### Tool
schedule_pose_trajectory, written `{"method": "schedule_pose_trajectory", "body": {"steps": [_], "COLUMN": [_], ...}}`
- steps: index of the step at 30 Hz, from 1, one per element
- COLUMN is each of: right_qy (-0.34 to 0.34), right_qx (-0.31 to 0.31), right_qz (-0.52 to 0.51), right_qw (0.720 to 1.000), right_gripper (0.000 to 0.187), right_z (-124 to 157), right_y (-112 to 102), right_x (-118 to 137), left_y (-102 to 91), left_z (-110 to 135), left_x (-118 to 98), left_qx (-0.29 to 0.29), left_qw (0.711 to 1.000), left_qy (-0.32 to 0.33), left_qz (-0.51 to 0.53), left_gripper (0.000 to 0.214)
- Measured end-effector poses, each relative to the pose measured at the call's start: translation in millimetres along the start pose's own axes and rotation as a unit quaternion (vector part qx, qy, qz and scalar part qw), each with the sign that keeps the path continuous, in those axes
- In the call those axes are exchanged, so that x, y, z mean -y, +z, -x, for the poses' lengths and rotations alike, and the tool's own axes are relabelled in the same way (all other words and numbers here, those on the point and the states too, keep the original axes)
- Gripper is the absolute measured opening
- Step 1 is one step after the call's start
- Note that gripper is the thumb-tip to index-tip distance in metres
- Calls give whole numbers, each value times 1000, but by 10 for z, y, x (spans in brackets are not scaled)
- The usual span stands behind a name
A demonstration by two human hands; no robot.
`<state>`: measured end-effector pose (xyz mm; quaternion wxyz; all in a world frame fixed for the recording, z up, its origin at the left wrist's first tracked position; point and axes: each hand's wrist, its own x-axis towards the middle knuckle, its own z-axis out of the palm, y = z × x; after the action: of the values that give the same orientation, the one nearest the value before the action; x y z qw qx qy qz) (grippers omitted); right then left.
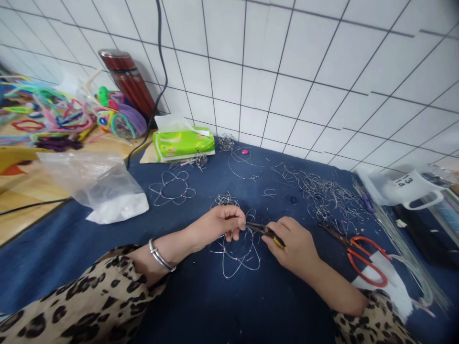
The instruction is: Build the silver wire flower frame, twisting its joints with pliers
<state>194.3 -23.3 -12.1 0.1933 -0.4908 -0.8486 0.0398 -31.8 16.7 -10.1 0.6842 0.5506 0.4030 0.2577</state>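
The pliers (263,230) show only their nose and a bit of yellow handle, with the rest closed inside the right hand (292,243). Left fingers (233,223) hide the wire flower (236,258) at its 12 o'clock. At 3 o'clock the edge cuts off the white tub (412,188), and at 9 o'clock the pipe cleaners (43,114).

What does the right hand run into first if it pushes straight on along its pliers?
Likely the left hand. The right hand aims its dark yellow-handled pliers at it, tips already at the left fingers, which pinch the thin silver wire flower over the blue cloth. Depth seems matched.
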Motion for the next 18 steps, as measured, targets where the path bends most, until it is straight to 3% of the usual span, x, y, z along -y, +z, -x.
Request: {"method": "schedule_pose_trajectory", "body": {"steps": [10,18], "right_qy": [-16,-8], "right_qx": [38,41], "right_qz": [125,124], "right_qw": [991,991], "right_gripper": [25,24], "right_z": [5,2], "right_y": [-31,-42], "right_x": [65,68], "left_y": [-5,18], "left_z": [-24,-25], "left_x": [88,68], "left_qx": [-21,-31], "left_qw": [1000,999], "left_qy": [8,28], "left_qz": [-2,-19], "left_gripper": [12,10]}}
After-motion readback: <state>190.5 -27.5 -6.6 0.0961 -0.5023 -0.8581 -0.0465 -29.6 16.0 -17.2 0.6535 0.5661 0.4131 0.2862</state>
